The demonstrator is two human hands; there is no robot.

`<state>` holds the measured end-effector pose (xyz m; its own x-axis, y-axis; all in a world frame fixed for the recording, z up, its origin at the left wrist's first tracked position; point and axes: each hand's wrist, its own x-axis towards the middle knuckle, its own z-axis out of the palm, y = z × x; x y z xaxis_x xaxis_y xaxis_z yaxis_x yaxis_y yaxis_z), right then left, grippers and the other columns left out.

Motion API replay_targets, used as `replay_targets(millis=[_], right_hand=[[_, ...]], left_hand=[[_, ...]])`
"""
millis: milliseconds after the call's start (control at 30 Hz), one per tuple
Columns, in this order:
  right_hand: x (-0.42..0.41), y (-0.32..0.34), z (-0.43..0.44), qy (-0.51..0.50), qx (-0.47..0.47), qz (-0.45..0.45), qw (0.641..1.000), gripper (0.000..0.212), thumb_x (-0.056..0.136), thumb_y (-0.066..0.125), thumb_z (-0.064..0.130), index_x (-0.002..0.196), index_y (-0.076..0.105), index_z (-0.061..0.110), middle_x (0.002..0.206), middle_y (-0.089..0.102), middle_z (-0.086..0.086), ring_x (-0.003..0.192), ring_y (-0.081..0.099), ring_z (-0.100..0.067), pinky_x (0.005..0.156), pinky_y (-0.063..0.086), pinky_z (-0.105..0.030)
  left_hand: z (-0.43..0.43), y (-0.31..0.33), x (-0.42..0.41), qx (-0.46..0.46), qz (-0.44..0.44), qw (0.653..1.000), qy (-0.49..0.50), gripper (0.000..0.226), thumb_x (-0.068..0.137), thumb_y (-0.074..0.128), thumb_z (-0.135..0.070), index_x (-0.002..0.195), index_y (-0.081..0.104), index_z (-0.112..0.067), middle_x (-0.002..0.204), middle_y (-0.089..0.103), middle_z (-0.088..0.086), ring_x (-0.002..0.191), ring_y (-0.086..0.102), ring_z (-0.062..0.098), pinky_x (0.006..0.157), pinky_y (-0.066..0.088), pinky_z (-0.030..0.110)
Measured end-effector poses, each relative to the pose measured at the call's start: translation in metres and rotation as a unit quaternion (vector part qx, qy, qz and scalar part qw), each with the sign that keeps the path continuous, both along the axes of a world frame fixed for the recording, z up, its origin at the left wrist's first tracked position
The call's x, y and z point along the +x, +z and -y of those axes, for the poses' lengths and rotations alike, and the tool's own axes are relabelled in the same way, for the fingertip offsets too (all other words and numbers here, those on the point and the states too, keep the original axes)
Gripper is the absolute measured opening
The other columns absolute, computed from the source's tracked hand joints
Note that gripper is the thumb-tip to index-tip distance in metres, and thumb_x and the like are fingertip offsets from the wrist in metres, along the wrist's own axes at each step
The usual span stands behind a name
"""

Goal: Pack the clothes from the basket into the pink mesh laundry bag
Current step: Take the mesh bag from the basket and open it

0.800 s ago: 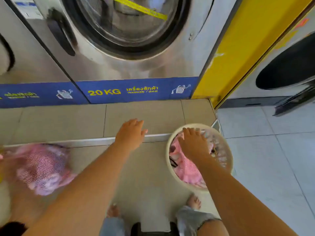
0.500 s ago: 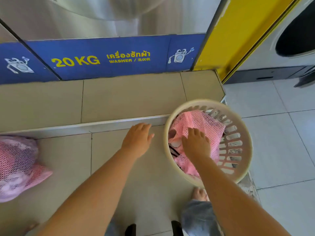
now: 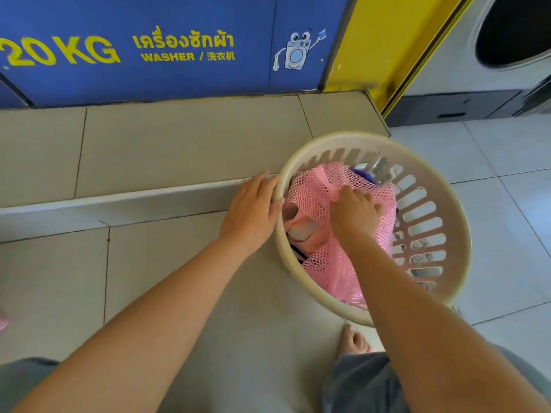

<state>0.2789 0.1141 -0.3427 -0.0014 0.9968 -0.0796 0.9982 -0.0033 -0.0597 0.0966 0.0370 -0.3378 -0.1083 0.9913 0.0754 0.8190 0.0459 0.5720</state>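
Observation:
A round cream laundry basket (image 3: 441, 180) stands on the floor at the right. Inside it lies a pink mesh laundry bag (image 3: 316, 189) over other clothes, with a pink garment (image 3: 301, 234) and something blue (image 3: 362, 175) showing beside it. My right hand (image 3: 354, 213) is down in the basket, fingers closed on the pink mesh. My left hand (image 3: 253, 207) rests flat against the basket's left rim, fingers apart and holding nothing.
A raised tiled step (image 3: 185, 144) with a metal edge runs across in front of the blue 20 KG washer panel (image 3: 167, 49). A yellow panel (image 3: 384, 40) and another machine (image 3: 507, 40) stand at the right. A pink sliver (image 3: 2, 323) shows at the left edge. My bare foot (image 3: 353, 341) is below the basket.
The view has dropped and closed in on the basket. My left hand moved right to the basket rim. My right hand closed on the pink mesh. The filled pink bag at left has almost left view.

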Motion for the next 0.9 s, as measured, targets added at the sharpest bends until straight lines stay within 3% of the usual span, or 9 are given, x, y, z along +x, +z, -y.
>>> replay_targets(millis=[100,200,367,433,500,600,700,800,900], right_hand=[[-0.001,0.023,-0.006,-0.042,-0.058,-0.173,0.982,0.022,0.095,0.045,0.019,0.112,0.057,0.013,0.102,0.067,-0.008,0.091,0.062,-0.027,0.082,0.053,-0.042],[-0.002,0.050,-0.010,0.013,-0.070,-0.252,0.965,0.021,0.095,0.054,0.025,0.111,0.059,0.012,0.084,0.060,0.002,0.067,0.053,-0.010,0.057,0.041,-0.024],[-0.002,0.091,-0.008,0.050,-0.108,-0.337,0.934,0.017,0.090,0.065,0.029,0.091,0.062,0.013,0.075,0.058,0.000,0.065,0.054,-0.014,0.057,0.043,-0.021],[0.006,0.100,-0.001,0.028,-0.167,-0.422,0.891,0.015,0.087,0.068,0.022,0.090,0.062,0.008,0.073,0.056,-0.004,0.062,0.050,-0.017,0.056,0.041,-0.024],[0.018,0.104,0.003,0.006,-0.232,-0.537,0.811,0.006,0.087,0.066,0.006,0.091,0.062,0.004,0.081,0.058,-0.015,0.073,0.053,-0.025,0.065,0.048,-0.032],[0.038,0.097,0.001,-0.006,-0.253,-0.598,0.761,0.019,0.087,0.061,-0.005,0.103,0.063,0.003,0.100,0.065,-0.023,0.091,0.065,-0.033,0.085,0.056,-0.039],[0.052,0.073,-0.009,-0.051,-0.157,-0.518,0.840,0.042,0.084,0.071,0.011,0.123,0.056,0.014,0.124,0.061,-0.013,0.108,0.062,-0.033,0.081,0.056,-0.036],[0.068,0.036,-0.015,-0.067,-0.176,-0.280,0.941,0.098,0.075,0.076,0.052,0.150,0.017,0.027,0.158,0.022,-0.011,0.139,0.031,-0.037,0.108,0.036,-0.058],[0.072,0.002,-0.001,-0.096,-0.272,-0.203,0.936,0.119,0.072,0.064,0.071,0.152,-0.014,0.031,0.161,-0.016,-0.011,0.146,0.006,-0.044,0.114,0.018,-0.061]], left_hand=[[0.005,0.017,0.013,0.044,0.015,0.999,-0.017,0.065,0.095,0.051,-0.044,0.148,0.028,-0.014,0.154,0.029,0.008,0.142,0.025,0.024,0.116,0.023,0.040],[0.004,0.033,0.033,0.004,0.075,0.995,-0.062,0.099,0.081,0.065,-0.055,0.153,0.006,-0.022,0.161,0.010,0.003,0.147,0.012,0.022,0.117,0.022,0.044],[-0.014,0.049,0.058,-0.072,0.200,0.970,-0.118,0.119,0.067,0.075,-0.061,0.148,-0.012,-0.046,0.160,-0.015,-0.011,0.148,-0.013,0.017,0.117,0.011,0.057],[-0.016,0.046,0.063,-0.076,0.217,0.966,-0.118,0.113,0.070,0.077,-0.056,0.148,-0.004,-0.049,0.161,-0.008,-0.010,0.148,-0.010,0.017,0.118,0.009,0.056],[-0.018,0.042,0.065,-0.080,0.224,0.966,-0.106,0.101,0.074,0.077,-0.048,0.148,0.010,-0.048,0.160,0.012,-0.007,0.148,0.005,0.020,0.118,0.013,0.055],[-0.018,0.037,0.067,-0.075,0.242,0.966,-0.042,0.065,0.078,0.076,-0.035,0.134,0.043,-0.040,0.140,0.049,-0.002,0.129,0.044,0.024,0.108,0.038,0.048],[-0.018,0.034,0.065,-0.070,0.200,0.977,0.004,0.028,0.083,0.072,-0.028,0.105,0.055,-0.033,0.117,0.062,-0.001,0.101,0.059,0.023,0.083,0.053,0.038],[-0.018,0.032,0.058,-0.043,0.172,0.984,0.027,0.024,0.086,0.070,-0.024,0.097,0.051,-0.035,0.109,0.065,0.002,0.092,0.060,0.023,0.076,0.051,0.034],[-0.018,0.032,0.055,-0.029,0.171,0.984,0.037,0.026,0.087,0.068,-0.022,0.096,0.048,-0.035,0.106,0.064,0.004,0.090,0.061,0.025,0.074,0.052,0.036]])
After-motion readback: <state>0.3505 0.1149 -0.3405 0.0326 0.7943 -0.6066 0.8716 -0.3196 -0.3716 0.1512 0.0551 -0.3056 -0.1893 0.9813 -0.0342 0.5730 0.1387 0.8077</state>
